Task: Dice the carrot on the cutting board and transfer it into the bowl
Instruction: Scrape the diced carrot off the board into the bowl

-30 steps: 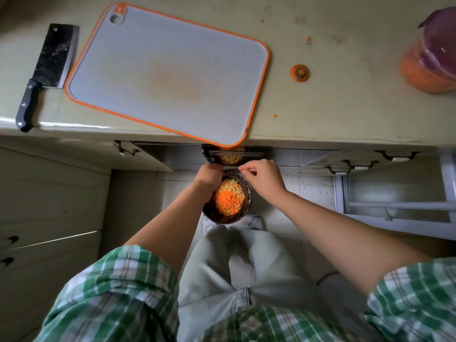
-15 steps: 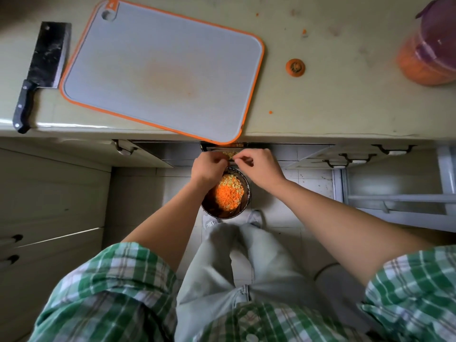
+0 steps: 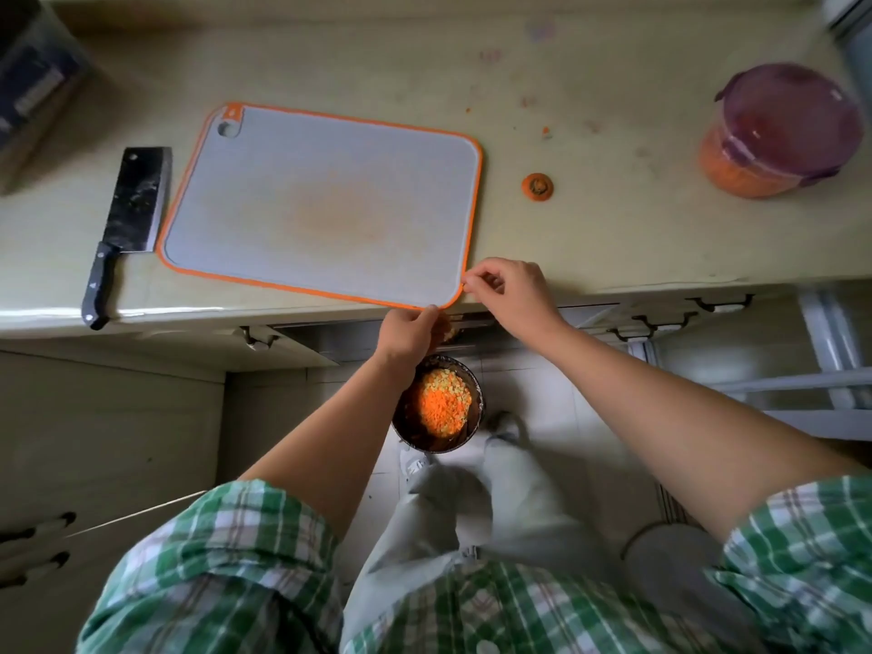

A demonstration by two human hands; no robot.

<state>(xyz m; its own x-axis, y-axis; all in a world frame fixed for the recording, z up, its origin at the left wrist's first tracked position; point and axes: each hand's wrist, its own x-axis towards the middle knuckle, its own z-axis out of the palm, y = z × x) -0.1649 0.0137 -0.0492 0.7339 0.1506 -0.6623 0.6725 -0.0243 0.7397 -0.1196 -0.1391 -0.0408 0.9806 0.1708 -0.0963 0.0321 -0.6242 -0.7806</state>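
**Task item.** Diced carrot [image 3: 439, 405] lies heaped in the dark round bowl [image 3: 424, 441]. The bowl sits below the front edge of the desk [image 3: 613, 228], above the tiled floor [image 3: 542, 394].

**Cutting board.** The grey, orange-rimmed cutting board [image 3: 321, 205] lies flat on the desk. Its near right corner reaches the desk edge, and its centre carries an orange stain.

**Left grip** [image 3: 410, 335]. Fingers are curled at the bowl's far rim, just under the board corner. Cannot tell what they grasp.

**Right grip** [image 3: 509, 290]. Thumb and forefinger pinch the board's orange rim at the near right corner.

**Other items.**
- A cleaver [image 3: 132, 214] lies just left of the board.
- A carrot stub [image 3: 537, 186] lies to the board's right.
- A purple-lidded container [image 3: 783, 134] stands well apart, far right.
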